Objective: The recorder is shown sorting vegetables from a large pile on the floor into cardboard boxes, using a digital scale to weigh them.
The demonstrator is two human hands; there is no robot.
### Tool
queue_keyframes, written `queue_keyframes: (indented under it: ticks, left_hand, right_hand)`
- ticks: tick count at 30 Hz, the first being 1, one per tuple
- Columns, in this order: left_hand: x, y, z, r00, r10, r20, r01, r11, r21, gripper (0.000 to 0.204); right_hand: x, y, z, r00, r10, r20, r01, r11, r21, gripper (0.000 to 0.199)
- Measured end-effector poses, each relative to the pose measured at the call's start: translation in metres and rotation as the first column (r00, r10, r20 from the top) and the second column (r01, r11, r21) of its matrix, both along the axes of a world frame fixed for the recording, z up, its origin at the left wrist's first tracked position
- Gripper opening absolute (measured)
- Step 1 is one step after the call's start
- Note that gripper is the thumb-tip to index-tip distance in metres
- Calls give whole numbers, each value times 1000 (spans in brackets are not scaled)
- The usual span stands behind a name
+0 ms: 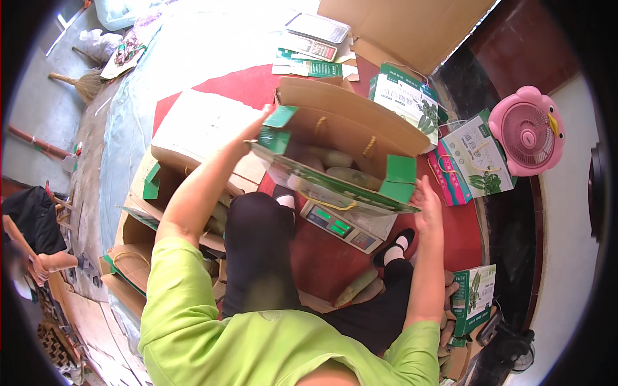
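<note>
Between my two hands is an open cardboard carton with green end flaps, a printed front and yellow cord handles. Long pale-green vegetables, which look like radishes, lie inside it. My left hand holds the carton's left end by the green flap. At the right end, my right hand presses against the side with its fingers stretched upward. Just below the carton, a digital scale with a lit green display shows in part; whether the carton rests on its platform is hidden.
Other open cartons stand at my left, with more vegetables beside my leg. Loose vegetables lie between my feet. Printed cartons and a pink fan stand at the right. A seated person is at the far left.
</note>
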State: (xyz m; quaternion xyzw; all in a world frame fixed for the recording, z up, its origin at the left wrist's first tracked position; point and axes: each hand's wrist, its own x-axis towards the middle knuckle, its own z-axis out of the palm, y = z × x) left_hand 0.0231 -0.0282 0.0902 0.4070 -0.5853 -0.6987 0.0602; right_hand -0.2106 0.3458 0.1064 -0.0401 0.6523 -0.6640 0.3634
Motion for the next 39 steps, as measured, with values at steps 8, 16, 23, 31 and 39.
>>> queue_keyframes:
  ticks: [8, 16, 23, 31, 39]
  left_hand:
    - [105, -156, -41, 926, 361, 107, -363, 932, -5, 82]
    - [168, -232, -40, 889, 431, 156, -416, 901, -121, 70]
    - [252, -277, -87, 946, 187, 265, -209, 976, 56, 82]
    - [271, -301, -113, 855, 20, 518, -85, 991, 102, 81]
    - [250, -287, -92, 803, 409, 433, -214, 876, -432, 51]
  right_hand:
    - [57, -130, -20, 963, 257, 85, -253, 966, -58, 41]
    - [106, -228, -95, 901, 340, 268, -317, 940, -128, 47]
    - [140, -245, -111, 811, 475, 341, -490, 870, -46, 63]
    - [109, -196, -131, 799, 577, 167, -599, 789, 139, 45]
    - [62, -72, -100, 827, 543, 146, -560, 770, 307, 46]
